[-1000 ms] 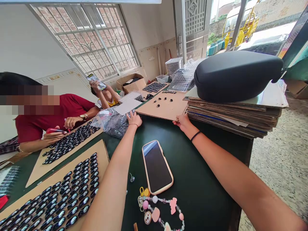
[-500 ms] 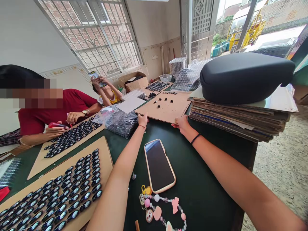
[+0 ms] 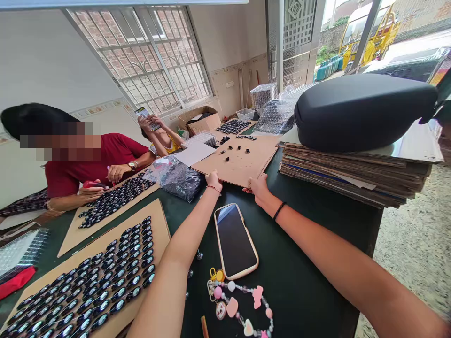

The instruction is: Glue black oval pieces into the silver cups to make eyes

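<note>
Both my arms reach across the dark green table (image 3: 303, 263). My left hand (image 3: 213, 180) and my right hand (image 3: 258, 186) each grip the near edge of a flat cardboard sheet (image 3: 243, 164), fingers closed on it. Several small black parts (image 3: 237, 148) lie scattered on that sheet. A phone (image 3: 235, 240) lies face up between my forearms, with a beaded charm strap (image 3: 239, 305) below it.
A cardboard stack (image 3: 355, 171) carrying a black case (image 3: 362, 110) stands at the right. A plastic bag of black parts (image 3: 178, 177) lies left of the sheet. Cardboard boards covered with black pieces (image 3: 102, 277) fill the left. A person in red (image 3: 84, 164) and another person (image 3: 158, 136) sit opposite.
The cardboard sheet has slid toward me with both hands on its edge. My left hand shifted right along that edge, closer to my right hand.
</note>
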Motion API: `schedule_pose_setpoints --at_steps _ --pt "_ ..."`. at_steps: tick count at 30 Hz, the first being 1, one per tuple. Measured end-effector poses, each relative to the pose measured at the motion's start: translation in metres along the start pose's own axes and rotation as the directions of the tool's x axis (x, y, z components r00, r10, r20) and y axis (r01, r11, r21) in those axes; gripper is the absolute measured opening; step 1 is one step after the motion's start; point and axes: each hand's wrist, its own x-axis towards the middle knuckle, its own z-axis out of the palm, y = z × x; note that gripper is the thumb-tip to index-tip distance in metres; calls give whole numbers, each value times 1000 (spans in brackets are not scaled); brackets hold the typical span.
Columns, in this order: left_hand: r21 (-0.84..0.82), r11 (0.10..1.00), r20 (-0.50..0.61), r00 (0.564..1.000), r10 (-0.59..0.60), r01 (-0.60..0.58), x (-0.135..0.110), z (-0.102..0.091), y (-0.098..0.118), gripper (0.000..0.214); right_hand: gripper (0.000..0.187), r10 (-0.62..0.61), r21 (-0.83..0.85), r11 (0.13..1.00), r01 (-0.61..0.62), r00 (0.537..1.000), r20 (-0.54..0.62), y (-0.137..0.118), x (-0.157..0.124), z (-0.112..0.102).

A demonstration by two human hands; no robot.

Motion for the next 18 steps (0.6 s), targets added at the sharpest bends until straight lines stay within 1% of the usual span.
schedule_pose_setpoints --at_steps 3,7,11,15,18 --pt "-63 998 -28 1000 12 -14 -1 -4 3 28 28 -54 -9 998 54 998 25 1 0 1" --pt "-118 993 -74 997 17 -26 -5 -5 6 27 27 -70 -40 997 72 995 71 -3 7 -2" --pt "-149 988 -103 994 17 -33 -11 -1 5 27 24 -72 -68 995 79 993 97 -12 19 -9" --pt "-166 986 -112 994 9 -28 -17 6 0 28 21 -71 -86 993 79 994 88 -16 30 -17" --pt "-176 984 -117 993 2 -22 -20 8 -1 28 20 -70 -89 993 77 994 79 -15 34 -19"
